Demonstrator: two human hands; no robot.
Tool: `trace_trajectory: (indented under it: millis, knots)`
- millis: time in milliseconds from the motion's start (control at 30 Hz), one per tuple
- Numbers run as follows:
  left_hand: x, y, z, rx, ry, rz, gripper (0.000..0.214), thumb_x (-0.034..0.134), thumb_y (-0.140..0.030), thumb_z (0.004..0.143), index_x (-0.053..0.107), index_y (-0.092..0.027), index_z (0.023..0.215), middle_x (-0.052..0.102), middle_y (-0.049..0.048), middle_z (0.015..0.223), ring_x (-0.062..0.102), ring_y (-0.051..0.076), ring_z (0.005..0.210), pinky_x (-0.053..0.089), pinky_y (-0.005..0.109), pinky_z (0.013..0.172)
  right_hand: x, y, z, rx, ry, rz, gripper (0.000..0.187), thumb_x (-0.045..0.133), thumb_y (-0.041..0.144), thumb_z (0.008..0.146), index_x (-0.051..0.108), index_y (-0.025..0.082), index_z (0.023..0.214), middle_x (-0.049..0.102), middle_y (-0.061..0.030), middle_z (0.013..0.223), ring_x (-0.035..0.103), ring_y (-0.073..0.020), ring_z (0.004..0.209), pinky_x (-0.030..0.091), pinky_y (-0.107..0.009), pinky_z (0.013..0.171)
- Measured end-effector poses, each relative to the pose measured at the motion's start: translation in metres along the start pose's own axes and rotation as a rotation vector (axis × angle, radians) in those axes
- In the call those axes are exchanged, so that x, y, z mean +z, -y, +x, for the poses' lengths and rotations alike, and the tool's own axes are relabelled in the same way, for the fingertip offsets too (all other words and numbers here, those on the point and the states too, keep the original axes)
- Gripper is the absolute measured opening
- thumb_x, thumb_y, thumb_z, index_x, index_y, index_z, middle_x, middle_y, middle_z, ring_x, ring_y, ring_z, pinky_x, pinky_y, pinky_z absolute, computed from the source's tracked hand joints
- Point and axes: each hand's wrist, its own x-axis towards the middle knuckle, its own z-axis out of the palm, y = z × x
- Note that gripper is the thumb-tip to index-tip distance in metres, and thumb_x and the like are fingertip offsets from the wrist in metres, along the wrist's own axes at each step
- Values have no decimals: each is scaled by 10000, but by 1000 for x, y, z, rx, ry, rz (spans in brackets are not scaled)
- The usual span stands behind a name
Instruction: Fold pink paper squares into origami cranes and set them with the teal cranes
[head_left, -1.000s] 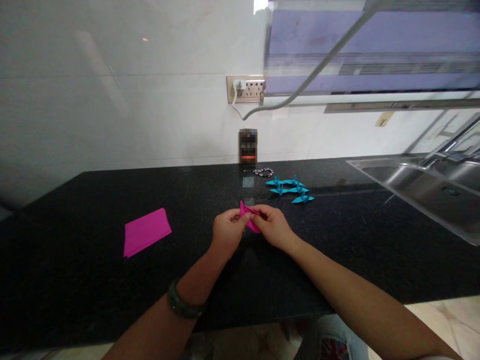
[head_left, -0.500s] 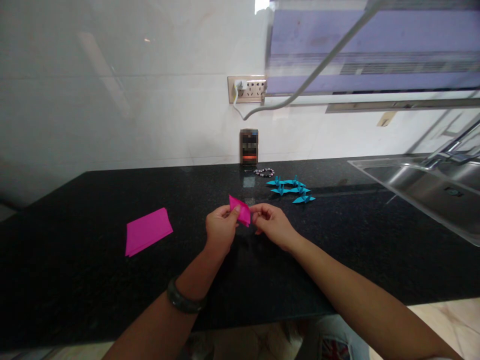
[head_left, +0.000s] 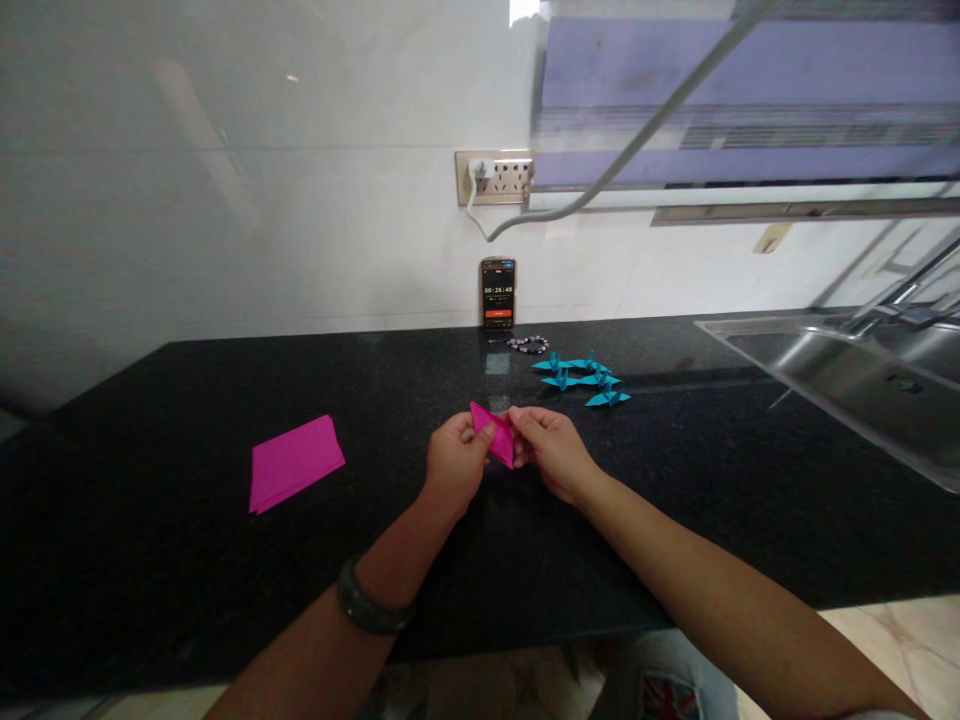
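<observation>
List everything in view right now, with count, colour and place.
folded paper: 1, pink, pinched between both hands above the counter
paper stack: 1, pink, flat on the counter, left
cranes: about five, teal, counter behind the hands
bracelet: 1, beaded, beside the phone
phone: 1, black, upright against the wall
socket: 1, beige, wall, white plug in it
sink: 1, steel, far right
counter: 1, black
wristband: 1, dark, left wrist
left hand: grips the folded paper
right hand: grips the folded paper
</observation>
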Motion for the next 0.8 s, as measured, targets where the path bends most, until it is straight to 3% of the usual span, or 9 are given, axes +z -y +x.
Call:
trace_trajectory:
  millis: [167,400,800]
  knots:
    - [1,1,0,-9,4,-46,164,613,-245,652,584,-130,765,611,9,600,539,92,496,411,189,468,1,0,0,45,11,-18,266,615,378,665,579,127,746,535,16,527,440,-60,416,342,-179,377]
    - [3,0,0,-89,35,-95,163,622,-208,644,601,-117,777,634,29,656,579,102,551,468,210,533,0,-1,1,-30,-35,-92,192,603,325,666,577,139,705,525,28,533,411,-58,423,312,-187,400]
    - [0,-6,-1,-163,205,-154,200,588,-265,685,587,-118,821,633,51,736,604,116,620,495,228,580,-13,-1,7,-140,-66,-332,169,587,308,674,571,140,668,529,14,587,421,-73,488,332,-203,466]
